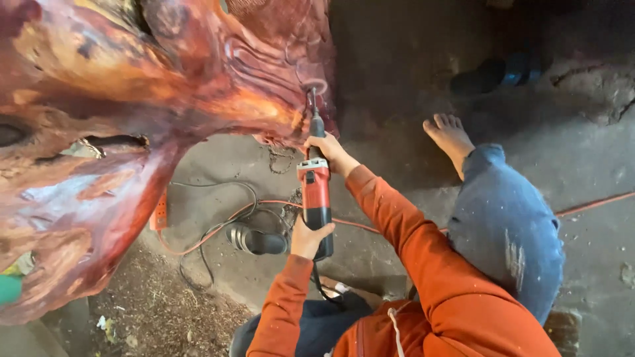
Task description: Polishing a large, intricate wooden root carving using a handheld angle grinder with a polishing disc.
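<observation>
**Die grinder held two-handed against a large red carving**

At the left, a large wood carving [132, 112] fills the view, glossy, red and orange, with deep folds and hollows. It is judged heavy and rigid, and unlikely to shift under a tool's pressure. Beneath it, an orange power strip [159, 213] lies on the dusty concrete floor [595, 264], with dark cables and an orange cord [218, 228] trailing from it, and a dark sandal [254, 240] lies just beside them.

Nearer the middle, the left hand [307, 238] is closed around the black rear end of the red die grinder [315, 192], fingers wrapped on the body. The grinder is judged stiff, moderately heavy and prone to vibrate, so a grip at both ends suits it: the rear for weight, the neck for guidance.

The right hand [331, 153] is clamped on the narrow front neck of the tool, just behind the shaft. The small round grinding tip [315, 87] is touching, or very nearly touching, a ridged part of the carving; which cannot be told for certain.

To the right, a bare foot [450, 132] rests on the floor, and a second dark sandal [503, 71] lies well apart, at the top.
</observation>
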